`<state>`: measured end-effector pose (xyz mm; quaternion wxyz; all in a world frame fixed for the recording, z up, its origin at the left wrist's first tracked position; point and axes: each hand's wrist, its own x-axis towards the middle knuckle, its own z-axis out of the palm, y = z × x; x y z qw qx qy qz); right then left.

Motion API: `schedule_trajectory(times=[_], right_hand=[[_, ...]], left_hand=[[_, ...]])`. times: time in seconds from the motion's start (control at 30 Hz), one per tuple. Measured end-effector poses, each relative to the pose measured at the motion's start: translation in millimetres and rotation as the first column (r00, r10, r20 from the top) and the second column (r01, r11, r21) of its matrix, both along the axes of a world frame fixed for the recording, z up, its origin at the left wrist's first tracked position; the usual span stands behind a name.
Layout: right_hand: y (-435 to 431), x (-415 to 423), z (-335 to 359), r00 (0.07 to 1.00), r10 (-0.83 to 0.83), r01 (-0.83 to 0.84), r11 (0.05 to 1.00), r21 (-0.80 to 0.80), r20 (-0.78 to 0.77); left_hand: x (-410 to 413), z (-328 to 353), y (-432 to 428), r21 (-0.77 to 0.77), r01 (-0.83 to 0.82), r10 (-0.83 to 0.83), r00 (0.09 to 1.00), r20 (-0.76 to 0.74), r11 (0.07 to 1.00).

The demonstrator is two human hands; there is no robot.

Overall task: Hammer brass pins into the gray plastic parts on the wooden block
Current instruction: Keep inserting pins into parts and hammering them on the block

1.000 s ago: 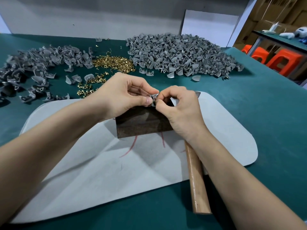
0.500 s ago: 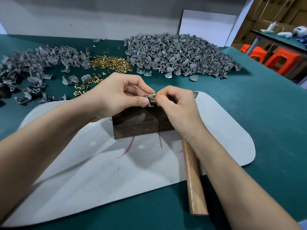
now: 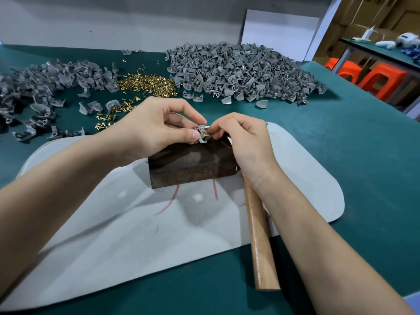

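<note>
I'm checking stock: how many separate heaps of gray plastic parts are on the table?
2. The right heap lies right of the brass pins. The left heap lies left of them and runs out of frame. Loose strays lie nearby.

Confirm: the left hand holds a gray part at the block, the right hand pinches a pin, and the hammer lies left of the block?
Wrong on the hammer: the head view shows it right of the block, under the right forearm. The left hand does hold the gray part, and the right hand pinches the pin.
</note>
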<state>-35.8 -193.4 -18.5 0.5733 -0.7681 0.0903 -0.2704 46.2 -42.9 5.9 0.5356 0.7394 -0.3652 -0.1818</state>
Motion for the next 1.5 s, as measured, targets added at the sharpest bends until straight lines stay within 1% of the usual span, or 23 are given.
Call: schedule_trajectory(times=[0.07, 0.1, 0.13, 0.17, 0.2, 0.23, 0.3, 0.4, 0.43, 0.57, 0.63, 0.67, 0.77, 0.83, 0.9, 0.93, 1.03, 1.1, 1.17, 1.23, 1.3, 1.4, 1.5], right_hand=[[0, 0, 1, 0.998, -0.059, 0.059, 0.998, 0.001, -0.003], [-2, 0, 1, 0.99, -0.143, 0.142, 0.989, -0.026, -0.013], [-7, 0, 1, 0.965, -0.261, 0.258, 0.962, -0.085, -0.034], [-15, -1, 1, 0.919, -0.388, 0.371, 0.912, -0.177, -0.073], [-24, -3, 1, 0.865, -0.481, 0.43, 0.858, -0.28, -0.142], [-32, -6, 0, 0.821, -0.52, 0.42, 0.829, -0.37, -0.235], [-41, -11, -3, 0.775, -0.505, 0.312, 0.829, -0.465, -0.381], [-39, -10, -6, 0.757, -0.501, 0.258, 0.819, -0.512, -0.42], [-37, -9, -6, 0.747, -0.513, 0.258, 0.81, -0.527, -0.422], [-38, -11, -3, 0.698, -0.554, 0.297, 0.8, -0.521, -0.454], [-41, -15, 2, 0.694, -0.528, 0.281, 0.825, -0.491, -0.49], [-42, -17, 5, 0.707, -0.491, 0.277, 0.855, -0.439, -0.509], [-47, -27, 16, 0.749, -0.328, 0.293, 0.943, -0.156, -0.576], [-46, -32, 22, 0.78, -0.233, 0.286, 0.958, -0.002, -0.581], [-40, -35, 26, 0.815, -0.199, 0.287, 0.954, 0.081, -0.544], [-36, -33, 28, 0.83, -0.201, 0.285, 0.955, 0.084, -0.521], [-26, -32, 44, 0.879, -0.249, 0.276, 0.961, 0.01, -0.407], [-19, -32, 61, 0.913, -0.225, 0.214, 0.974, -0.069, -0.34], [-8, -35, 78, 0.924, -0.146, 0.101, 0.985, -0.142, -0.354], [4, -36, 89, 0.91, -0.06, -0.024, 0.98, -0.197, -0.411], [16, -39, 93, 0.892, -0.008, -0.098, 0.973, -0.21, -0.451], [25, -44, 91, 0.885, -0.013, -0.094, 0.974, -0.206, -0.465], [24, -45, 91, 0.893, -0.007, -0.069, 0.986, -0.153, -0.449]], left_hand=[[0, 0, 0, 0.002, -0.012, 0.012, 1.0, -0.002, 1.0], [0, 0, -1, -0.005, -0.022, 0.022, 1.0, -0.001, 1.0], [0, -1, -1, -0.015, -0.037, 0.038, 0.999, 0.005, 0.999], [-1, -1, -2, -0.024, -0.05, 0.051, 0.998, 0.021, 0.998], [-2, -3, -3, -0.028, -0.06, 0.061, 0.997, 0.047, 0.998], [-4, -4, -4, -0.025, -0.068, 0.07, 0.994, 0.084, 0.997], [-7, -7, -5, -0.004, -0.089, 0.089, 0.98, 0.178, 0.996], [-11, -12, -7, 0.038, -0.169, 0.142, 0.912, 0.384, 0.985], [-12, -13, -7, 0.035, -0.201, 0.17, 0.896, 0.411, 0.979], [-11, -17, -8, 0.039, -0.234, 0.202, 0.903, 0.378, 0.972], [-11, -17, -8, 0.058, -0.236, 0.198, 0.907, 0.371, 0.97], [-10, -15, -7, 0.065, -0.238, 0.198, 0.907, 0.371, 0.969], [-12, -14, -7, 0.093, -0.256, 0.208, 0.91, 0.359, 0.962], [-13, -14, -6, 0.109, -0.294, 0.241, 0.906, 0.347, 0.95], [-16, -16, -7, 0.116, -0.318, 0.266, 0.905, 0.331, 0.941], [-16, -15, -6, 0.115, -0.326, 0.273, 0.903, 0.331, 0.938], [-17, -14, -6, 0.109, -0.333, 0.28, 0.898, 0.338, 0.937], [-15, -14, -6, 0.106, -0.327, 0.272, 0.897, 0.349, 0.939], [-13, -15, -6, 0.116, -0.308, 0.251, 0.901, 0.354, 0.944], [-10, -15, -6, 0.12, -0.298, 0.238, 0.902, 0.36, 0.947], [-10, -17, -6, 0.115, -0.29, 0.232, 0.903, 0.36, 0.95], [-11, -17, -6, 0.1, -0.303, 0.254, 0.906, 0.339, 0.948], [-11, -18, -7, 0.102, -0.312, 0.262, 0.904, 0.338, 0.945]])
